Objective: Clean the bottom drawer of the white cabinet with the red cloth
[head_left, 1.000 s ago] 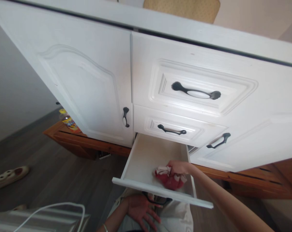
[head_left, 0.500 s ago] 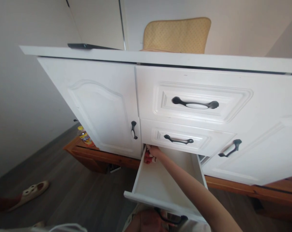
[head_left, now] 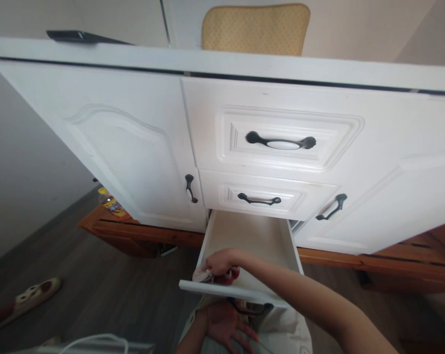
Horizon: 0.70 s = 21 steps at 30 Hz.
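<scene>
- Red-and-white cloth: crumpled into a small wad, mostly hidden under the right hand that grips it. Lies inside the open drawer, at its front-left corner, touching the drawer floor just behind the front panel.
- Open drawer: white, lowest of 3 in the stack, pulled well out, level. Inside bare and pale apart from the cloth. Its dark handle shows below the front panel, just above the left hand, fingers spread.
</scene>
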Available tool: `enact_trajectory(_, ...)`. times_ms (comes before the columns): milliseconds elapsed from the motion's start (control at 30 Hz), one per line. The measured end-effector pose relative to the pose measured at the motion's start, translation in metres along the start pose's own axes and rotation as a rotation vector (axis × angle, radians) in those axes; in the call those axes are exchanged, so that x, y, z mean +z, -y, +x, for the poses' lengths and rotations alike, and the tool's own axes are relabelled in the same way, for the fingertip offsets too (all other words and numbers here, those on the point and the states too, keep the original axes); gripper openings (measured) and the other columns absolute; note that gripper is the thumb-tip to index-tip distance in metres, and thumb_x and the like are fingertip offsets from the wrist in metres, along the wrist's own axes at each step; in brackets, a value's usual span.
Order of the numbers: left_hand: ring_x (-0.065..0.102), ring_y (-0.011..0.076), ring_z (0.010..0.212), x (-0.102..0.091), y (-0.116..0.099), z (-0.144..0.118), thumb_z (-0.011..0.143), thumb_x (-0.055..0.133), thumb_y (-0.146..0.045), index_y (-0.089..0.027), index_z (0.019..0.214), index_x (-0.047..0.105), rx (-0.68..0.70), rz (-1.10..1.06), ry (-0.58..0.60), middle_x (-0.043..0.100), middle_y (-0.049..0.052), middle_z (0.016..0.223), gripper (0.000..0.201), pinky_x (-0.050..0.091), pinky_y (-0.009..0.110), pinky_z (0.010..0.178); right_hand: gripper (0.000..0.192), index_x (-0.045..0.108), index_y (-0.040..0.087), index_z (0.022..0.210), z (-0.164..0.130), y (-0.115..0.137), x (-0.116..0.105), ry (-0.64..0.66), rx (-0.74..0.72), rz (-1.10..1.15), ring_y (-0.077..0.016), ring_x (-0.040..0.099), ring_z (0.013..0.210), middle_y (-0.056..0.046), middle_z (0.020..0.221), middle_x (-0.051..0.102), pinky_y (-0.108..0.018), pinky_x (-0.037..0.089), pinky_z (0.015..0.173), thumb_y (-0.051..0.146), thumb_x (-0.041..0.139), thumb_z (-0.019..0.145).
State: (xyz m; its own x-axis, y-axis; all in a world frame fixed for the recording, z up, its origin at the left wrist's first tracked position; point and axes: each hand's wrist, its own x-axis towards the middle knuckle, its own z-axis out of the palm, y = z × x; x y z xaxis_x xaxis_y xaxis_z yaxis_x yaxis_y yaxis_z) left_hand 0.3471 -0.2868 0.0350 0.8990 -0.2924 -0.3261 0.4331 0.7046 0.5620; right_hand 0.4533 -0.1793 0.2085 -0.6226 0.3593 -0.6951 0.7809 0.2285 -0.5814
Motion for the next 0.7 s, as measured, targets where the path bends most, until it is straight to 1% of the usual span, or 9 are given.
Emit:
enact_trajectory(67, 0.053, 0.0416, 0.143, 0.005, -0.001, -0.003, 0.1, 0.041, -0.057, -0.031, 0.147, 0.058, 0.033, -0.101, -0.026, 0.057, 0.014, 0.155, 0.057, 0.017, 0.078, 0.121, 0.009, 0.062, 0.015, 0.069, -0.015, -0.015, 0.004, 0.025, 0.094, 0.033, -0.0172, 0.059, 0.046, 0.002, 0.052, 0.057, -0.027, 0.049, 0.045, 0.009, 0.057, 0.072)
enact_trajectory(133, 0.059, 0.0407, 0.138, 0.008, -0.001, -0.005, 0.1, 0.042, -0.056, -0.032, 0.154, 0.05, 0.073, -0.156, -0.04, 0.064, 0.013, 0.147, 0.059, 0.019, 0.079, 0.12, 0.009, 0.06, 0.015, 0.065, -0.038, -0.038, 0.016, 0.048, 0.214, 0.106, -0.0194, 0.061, 0.044, 0.001, 0.049, 0.057, -0.029, 0.05, 0.043, 0.009, 0.056, 0.07)
enact_trajectory(167, 0.059, 0.0403, 0.137, 0.009, -0.002, -0.005, 0.101, 0.042, -0.056, -0.03, 0.153, 0.051, 0.074, -0.166, -0.04, 0.065, 0.013, 0.146, 0.059, 0.021, 0.078, 0.119, 0.01, 0.06, 0.015, 0.066, -0.053, -0.052, 0.025, 0.055, 0.254, 0.145, -0.0205, 0.062, 0.044, 0.0, 0.049, 0.057, -0.031, 0.051, 0.043, 0.008, 0.054, 0.069)
enact_trajectory(233, 0.057, 0.0407, 0.14, 0.011, -0.004, -0.006, 0.099, 0.044, -0.056, -0.026, 0.144, 0.06, 0.041, -0.162, -0.043, 0.064, 0.013, 0.147, 0.056, 0.024, 0.077, 0.118, 0.014, 0.061, 0.014, 0.067, -0.086, -0.08, 0.044, 0.059, 0.327, 0.172, -0.0221, 0.062, 0.043, -0.001, 0.049, 0.058, -0.034, 0.053, 0.043, 0.005, 0.051, 0.068)
enact_trajectory(300, 0.053, 0.0418, 0.143, 0.013, -0.007, -0.007, 0.098, 0.046, -0.057, -0.025, 0.135, 0.067, 0.012, -0.15, -0.045, 0.063, 0.013, 0.148, 0.053, 0.026, 0.077, 0.116, 0.019, 0.065, 0.012, 0.069, -0.119, -0.104, 0.063, 0.038, 0.432, 0.15, -0.022, 0.058, 0.038, -0.001, 0.046, 0.055, -0.037, 0.053, 0.042, 0.003, 0.049, 0.067)
enact_trajectory(400, 0.054, 0.0425, 0.142, 0.013, -0.009, -0.006, 0.099, 0.047, -0.056, -0.027, 0.135, 0.066, 0.025, -0.155, -0.033, 0.064, 0.012, 0.147, 0.05, 0.025, 0.08, 0.114, 0.03, 0.074, 0.007, 0.082, -0.149, -0.125, 0.081, -0.037, 0.535, 0.078, -0.0206, 0.056, 0.037, -0.002, 0.047, 0.058, -0.035, 0.053, 0.045, 0.001, 0.049, 0.068)
enact_trajectory(467, 0.053, 0.043, 0.143, 0.013, -0.009, -0.006, 0.099, 0.045, -0.055, -0.026, 0.133, 0.068, 0.027, -0.159, -0.024, 0.064, 0.013, 0.147, 0.05, 0.026, 0.08, 0.114, 0.033, 0.078, 0.006, 0.089, -0.149, -0.126, 0.083, -0.041, 0.499, -0.043, -0.0225, 0.063, 0.044, -0.01, 0.057, 0.069, -0.034, 0.053, 0.048, 0.001, 0.053, 0.068)
enact_trajectory(567, 0.051, 0.0428, 0.145, 0.014, -0.01, -0.006, 0.099, 0.043, -0.055, -0.024, 0.126, 0.072, 0.005, -0.15, -0.02, 0.063, 0.012, 0.147, 0.05, 0.03, 0.08, 0.111, 0.028, 0.081, 0.006, 0.089, -0.124, -0.116, 0.068, -0.06, 0.409, -0.231, -0.0284, 0.074, 0.066, -0.02, 0.078, 0.079, -0.033, 0.053, 0.056, 0.004, 0.063, 0.068)
enact_trajectory(700, 0.052, 0.0428, 0.144, 0.011, -0.007, -0.004, 0.099, 0.038, -0.055, -0.029, 0.132, 0.07, 0.026, -0.128, 0.002, 0.066, 0.009, 0.145, 0.052, 0.03, 0.084, 0.108, 0.023, 0.082, 0.011, 0.096, -0.076, -0.09, 0.034, -0.221, 0.302, -0.346, -0.0309, 0.077, 0.089, -0.021, 0.096, 0.081, -0.034, 0.057, 0.071, 0.015, 0.069, 0.078)
